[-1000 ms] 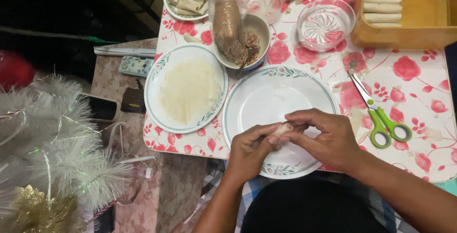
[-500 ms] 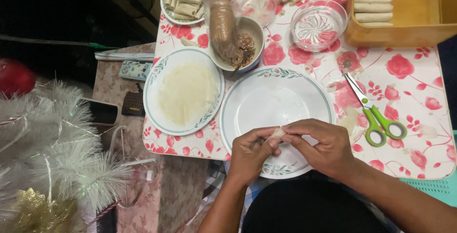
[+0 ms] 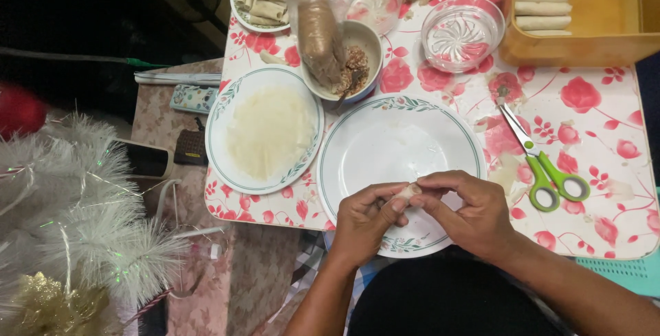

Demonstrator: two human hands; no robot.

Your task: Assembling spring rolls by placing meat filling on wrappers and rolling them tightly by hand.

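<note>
Small wrapped roll (image 3: 410,190): pale, off-white wrapper, short and narrow, mostly hidden by fingers, only one end showing. Lies roughly level, pinched between fingertips of left hand (image 3: 366,218) and right hand (image 3: 469,211). Held just above lower part of white plate (image 3: 364,150), green-trimmed rim with leaf pattern, plate sitting at near edge of flowered table.
</note>
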